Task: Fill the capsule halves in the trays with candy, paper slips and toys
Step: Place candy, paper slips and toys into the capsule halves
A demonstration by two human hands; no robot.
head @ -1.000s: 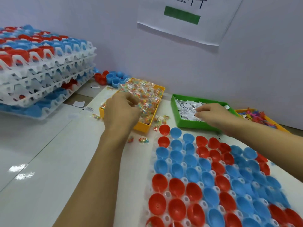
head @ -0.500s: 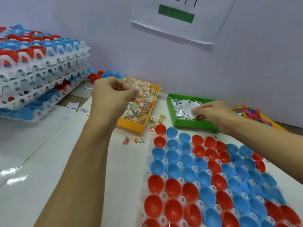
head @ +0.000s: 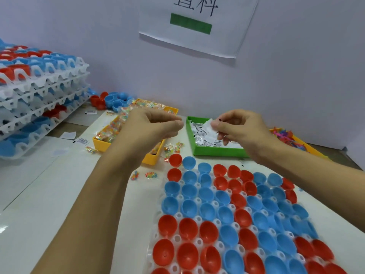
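Red and blue empty capsule halves (head: 189,208) fill a white tray (head: 178,215) in front of me. My left hand (head: 154,125) hovers curled over the yellow candy tray (head: 100,143); it closes on candy packets that the fingers hide. Over the green tray (head: 217,150) of paper slips, my right hand (head: 243,130) pinches a white paper slip (head: 209,125) between thumb and fingers. The two hands face each other, a small gap apart.
An orange tray of small toys (head: 286,136) sits at the far right. Stacked white trays of capsule halves (head: 39,91) stand at the left. Loose capsule halves (head: 112,100) lie by the wall, and loose candy packets (head: 151,175) lie on the table.
My left hand rose out of the candy tray with fingers curled and moved right. My right hand lifted from the green tray with a paper slip pinched.
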